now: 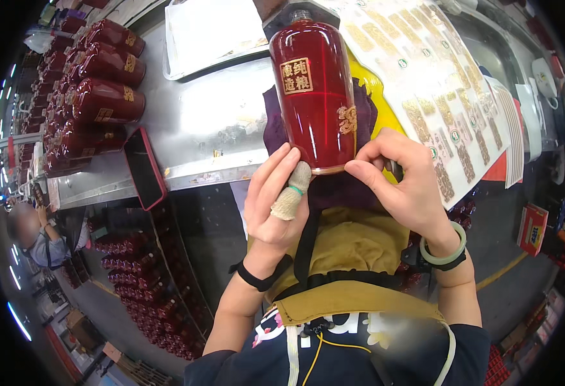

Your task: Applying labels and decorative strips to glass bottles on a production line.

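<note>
A glossy dark red glass bottle [316, 103] with gold decals lies with its neck away from me and its base toward me. Beneath it is a dark purple cloth [274, 122]. The fingertips of my left hand [274, 193] press against the bottle's lower left edge, one digit wearing a knitted finger sleeve [289, 198] with a green band. At the base's right corner, my right hand [401, 180] is closed in a pinch, thumb tip by the rim. Something dark shows partly under its curled fingers; its kind is hidden.
Sheets of gold decals [456, 116] cover the right side over a yellow surface [369, 80]. On the metal table [211, 116] stands a tray with white sheets [211, 32]. A red-cased phone [145, 168] lies by stacked red bottles [109, 100]. Another person [44, 238] is far left.
</note>
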Demonstrator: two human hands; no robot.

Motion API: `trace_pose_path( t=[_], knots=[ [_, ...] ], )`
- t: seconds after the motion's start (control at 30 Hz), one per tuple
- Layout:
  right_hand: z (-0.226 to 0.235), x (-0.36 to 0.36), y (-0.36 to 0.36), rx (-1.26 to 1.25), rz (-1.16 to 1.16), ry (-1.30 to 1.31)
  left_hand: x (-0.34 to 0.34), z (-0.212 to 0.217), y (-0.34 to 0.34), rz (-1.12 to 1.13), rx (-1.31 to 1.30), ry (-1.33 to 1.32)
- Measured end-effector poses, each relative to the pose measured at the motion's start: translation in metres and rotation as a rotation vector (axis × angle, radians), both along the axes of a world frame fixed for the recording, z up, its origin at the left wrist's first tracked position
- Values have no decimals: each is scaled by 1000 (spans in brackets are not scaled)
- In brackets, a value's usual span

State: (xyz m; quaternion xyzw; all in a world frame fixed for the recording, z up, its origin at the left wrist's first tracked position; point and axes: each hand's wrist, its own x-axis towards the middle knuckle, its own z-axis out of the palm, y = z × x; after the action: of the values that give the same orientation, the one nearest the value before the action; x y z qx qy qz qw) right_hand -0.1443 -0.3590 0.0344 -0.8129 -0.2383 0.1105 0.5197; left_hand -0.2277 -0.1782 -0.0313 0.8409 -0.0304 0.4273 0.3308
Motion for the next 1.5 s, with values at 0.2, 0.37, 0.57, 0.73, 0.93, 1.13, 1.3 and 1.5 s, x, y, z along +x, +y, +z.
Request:
trace_pose_path(
  t=[0.2, 0.37, 0.57, 0.73, 0.93, 1.13, 1.3, 1.5],
  knots=[
    [-1, 1, -1, 3, -4, -10, -5, 9, 3, -38, 202, 22],
    [0, 0, 0, -4, -4, -4, 0, 10, -5, 2, 215, -37],
    [-2, 0, 1, 5, -13, -35, 2, 22, -2, -63, 214, 41],
    [0, -2, 1, -1, -14, -31, 4, 16, 1, -93, 184, 10],
    [-1, 1, -3, 9, -123, 51, -1, 4, -3, -23, 47, 42],
    [0, -12, 9, 119, -127, 295, 0, 3, -6, 22, 32, 25],
    [-4, -12, 14, 223, -160, 422, -2, 5, -5, -21, 52, 45],
    [-7, -11, 11, 215, -154, 496, -3, 5, -3, -30, 84, 67]
  ],
)
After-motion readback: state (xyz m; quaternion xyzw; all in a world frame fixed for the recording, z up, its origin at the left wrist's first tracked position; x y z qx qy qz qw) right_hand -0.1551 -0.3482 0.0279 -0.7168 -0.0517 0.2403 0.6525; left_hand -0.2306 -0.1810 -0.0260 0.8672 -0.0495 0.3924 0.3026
